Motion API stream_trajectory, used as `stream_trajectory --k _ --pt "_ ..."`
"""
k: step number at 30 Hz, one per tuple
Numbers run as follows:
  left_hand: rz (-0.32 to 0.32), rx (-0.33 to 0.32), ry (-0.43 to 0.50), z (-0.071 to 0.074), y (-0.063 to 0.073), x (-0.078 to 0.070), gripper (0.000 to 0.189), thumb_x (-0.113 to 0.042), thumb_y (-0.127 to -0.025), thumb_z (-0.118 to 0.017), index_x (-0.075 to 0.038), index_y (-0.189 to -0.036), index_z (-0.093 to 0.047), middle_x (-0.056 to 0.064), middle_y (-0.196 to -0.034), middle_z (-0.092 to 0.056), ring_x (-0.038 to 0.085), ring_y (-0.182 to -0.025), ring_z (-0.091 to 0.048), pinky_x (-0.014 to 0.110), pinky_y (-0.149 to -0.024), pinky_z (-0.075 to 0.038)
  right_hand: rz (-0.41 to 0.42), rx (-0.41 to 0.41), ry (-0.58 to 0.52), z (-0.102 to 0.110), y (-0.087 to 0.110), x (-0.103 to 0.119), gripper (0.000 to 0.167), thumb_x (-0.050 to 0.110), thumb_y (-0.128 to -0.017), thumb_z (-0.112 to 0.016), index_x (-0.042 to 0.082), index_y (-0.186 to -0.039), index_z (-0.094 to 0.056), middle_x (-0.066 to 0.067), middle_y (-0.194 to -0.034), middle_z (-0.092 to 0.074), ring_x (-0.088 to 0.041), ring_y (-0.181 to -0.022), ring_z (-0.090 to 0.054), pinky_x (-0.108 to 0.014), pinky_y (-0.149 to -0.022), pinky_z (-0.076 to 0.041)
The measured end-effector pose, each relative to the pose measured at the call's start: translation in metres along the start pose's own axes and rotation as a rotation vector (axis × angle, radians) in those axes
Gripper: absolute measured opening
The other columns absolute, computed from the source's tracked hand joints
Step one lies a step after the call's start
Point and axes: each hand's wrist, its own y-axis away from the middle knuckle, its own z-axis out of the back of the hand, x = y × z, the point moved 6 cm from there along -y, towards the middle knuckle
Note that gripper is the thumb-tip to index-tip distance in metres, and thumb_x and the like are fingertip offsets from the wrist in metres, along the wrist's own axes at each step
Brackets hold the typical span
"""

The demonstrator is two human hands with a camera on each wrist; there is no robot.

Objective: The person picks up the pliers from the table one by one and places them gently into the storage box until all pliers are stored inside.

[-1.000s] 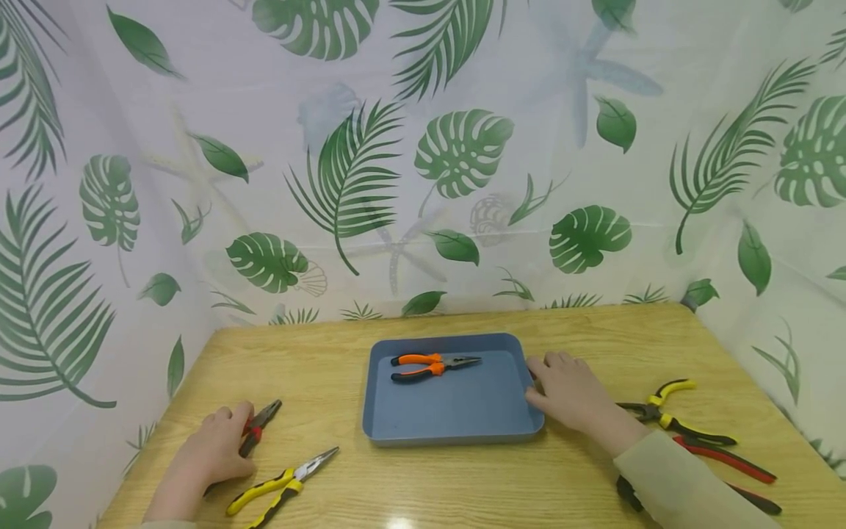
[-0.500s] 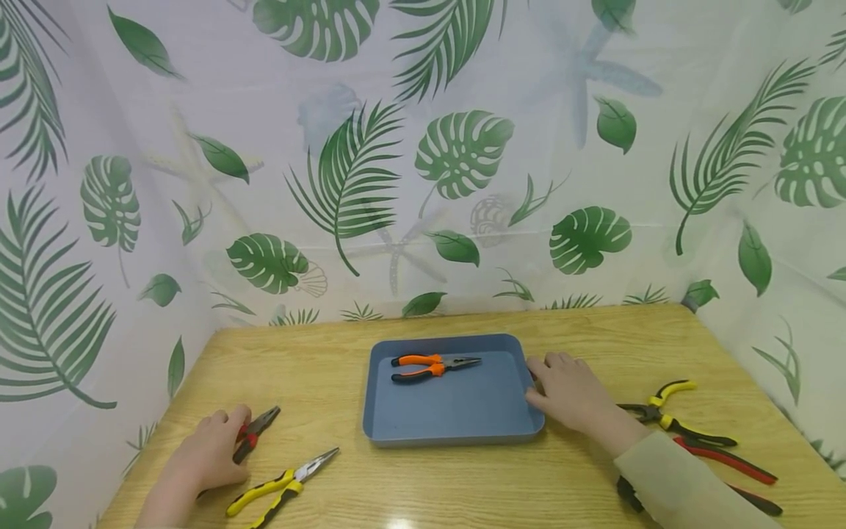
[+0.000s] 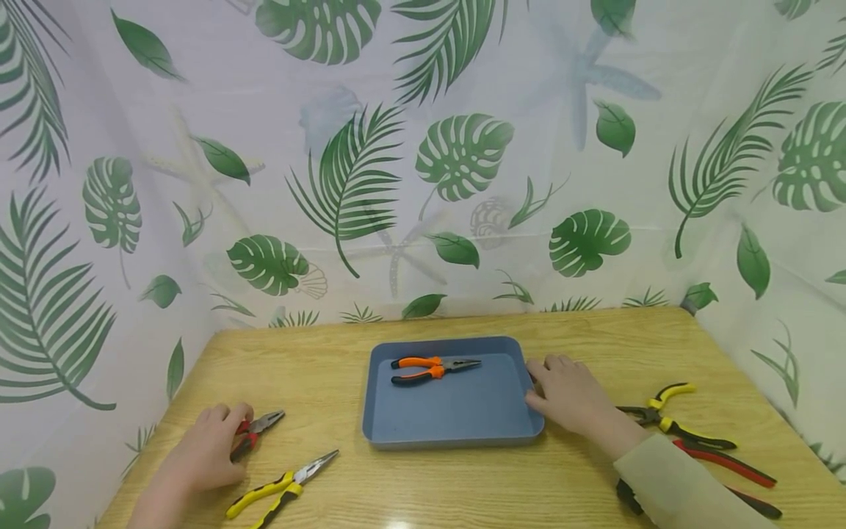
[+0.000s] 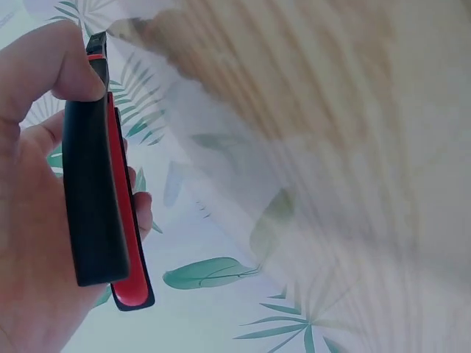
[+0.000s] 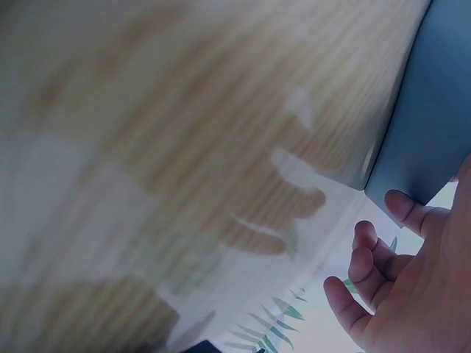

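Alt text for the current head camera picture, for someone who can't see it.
A left hand grips red-and-black pliers at a wooden table, while the right hand touches the right edge of a blue tray holding orange-and-black pliers. Other pliers lie on either side.

A pale sheet (image 3: pixel 525 150) printed with green leaves (image 3: pixel 590 242) and faint starfish (image 3: pixel 617 81) backs the wood-grain table (image 3: pixel 410 481).
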Motion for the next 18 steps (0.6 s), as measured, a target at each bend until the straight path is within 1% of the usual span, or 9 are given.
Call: stream_trajectory --k 3,6,9,13,16,18 --pt "-0.033 -0.043 -0.026 0.0 0.0 0.0 0.068 -0.011 -0.056 -0.085 -0.015 -0.119 -0.059 0.007 -0.103 -0.059 0.026 -0.092 -0.054 0.046 -0.077 -0.049 0.001 -0.003 0.006 0.0 0.0 0.0 0.031 0.033 -0.098 -0.064 0.01 -0.119 -0.066 -0.007 -0.094 -0.058 -0.022 -0.083 -0.049 -0.041 -0.069 -0.041" --pt "-0.048 -0.064 -0.052 0.0 0.001 -0.001 0.067 -0.01 -0.056 -0.085 -0.015 -0.118 -0.06 0.006 -0.102 -0.059 0.024 -0.09 -0.052 0.045 -0.075 -0.049 0.002 -0.002 0.008 -0.001 0.0 0.0 0.032 0.033 -0.098 -0.063 0.01 -0.12 -0.066 -0.007 -0.095 -0.059 -0.023 -0.083 -0.05 -0.041 -0.069 -0.041" --pt "-0.046 -0.071 -0.067 0.002 0.001 -0.003 0.068 -0.011 -0.056 -0.086 -0.015 -0.118 -0.06 0.006 -0.101 -0.059 0.025 -0.091 -0.054 0.048 -0.074 -0.05 0.003 -0.001 0.008 -0.002 0.0 0.0 0.034 0.033 -0.098 -0.063 0.009 -0.123 -0.066 -0.008 -0.096 -0.06 -0.023 -0.084 -0.051 -0.042 -0.07 -0.042" --pt "-0.037 -0.076 -0.064 0.006 0.002 -0.005 0.07 -0.011 -0.056 -0.089 -0.015 -0.121 -0.061 0.007 -0.103 -0.06 0.028 -0.095 -0.056 0.055 -0.077 -0.051 0.006 -0.004 0.007 -0.001 0.001 0.0 0.036 0.033 -0.098 -0.063 0.008 -0.124 -0.066 -0.009 -0.097 -0.06 -0.024 -0.085 -0.051 -0.043 -0.07 -0.043" --pt "-0.046 -0.089 -0.07 0.011 0.0 -0.008 0.073 -0.009 -0.055 -0.089 -0.014 -0.123 -0.062 0.008 -0.104 -0.059 0.027 -0.093 -0.054 0.054 -0.078 -0.05 0.006 -0.005 0.007 0.0 0.001 0.0 0.034 0.032 -0.098 -0.063 0.009 -0.122 -0.066 -0.008 -0.096 -0.06 -0.023 -0.084 -0.05 -0.042 -0.07 -0.042" --pt "-0.055 -0.096 -0.078 0.014 0.0 -0.01 0.073 -0.008 -0.055 -0.087 -0.014 -0.123 -0.062 0.007 -0.103 -0.058 0.026 -0.092 -0.052 0.052 -0.077 -0.049 0.004 -0.005 0.003 0.0 0.001 0.0 0.032 0.032 -0.098 -0.063 0.009 -0.121 -0.066 -0.008 -0.095 -0.059 -0.023 -0.083 -0.05 -0.041 -0.069 -0.041"
